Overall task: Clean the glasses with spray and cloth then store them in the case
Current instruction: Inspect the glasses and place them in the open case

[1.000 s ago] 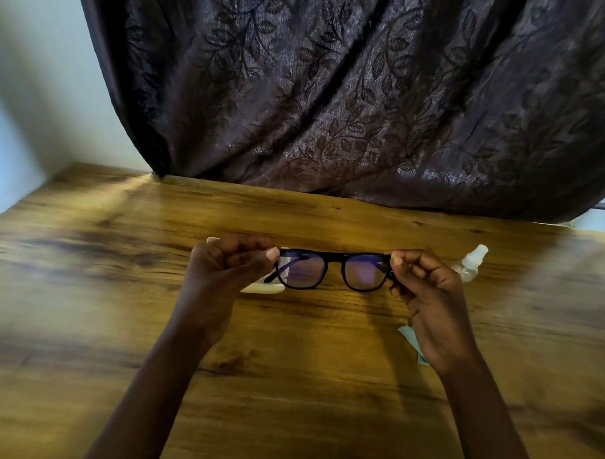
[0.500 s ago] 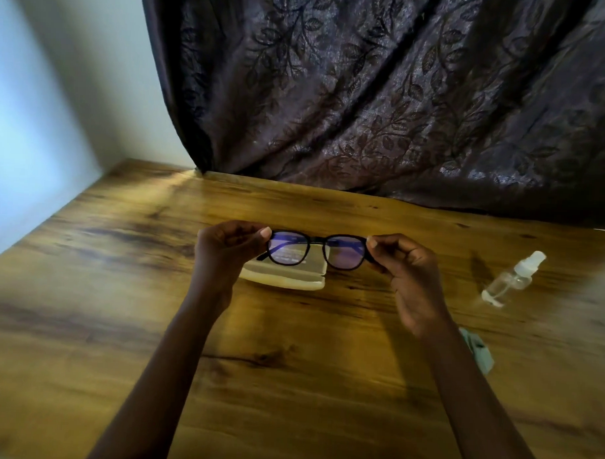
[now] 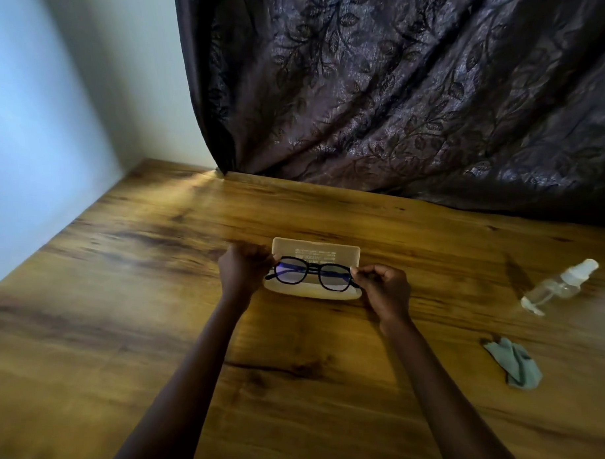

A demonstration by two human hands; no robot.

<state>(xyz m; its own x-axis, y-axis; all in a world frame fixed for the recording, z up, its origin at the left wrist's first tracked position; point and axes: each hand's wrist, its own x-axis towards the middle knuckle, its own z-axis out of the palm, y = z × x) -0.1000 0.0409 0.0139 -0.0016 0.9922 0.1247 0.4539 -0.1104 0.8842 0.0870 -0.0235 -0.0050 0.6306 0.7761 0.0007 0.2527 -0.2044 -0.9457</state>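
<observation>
Black-framed glasses with bluish lenses hang just over the open beige case, whose lid lies flat behind them. My left hand pinches the frame's left end and my right hand pinches its right end. A clear spray bottle with a white cap lies on its side at the right. Nearer me on the right sits the crumpled pale green cloth.
The wooden table spreads wide on all sides of the case. A dark patterned curtain hangs down to the table's far edge. A pale wall borders the table on the left.
Both hands have carried the glasses forward and down over the open case. The view has swung left, so the bottle and cloth now show at the right.
</observation>
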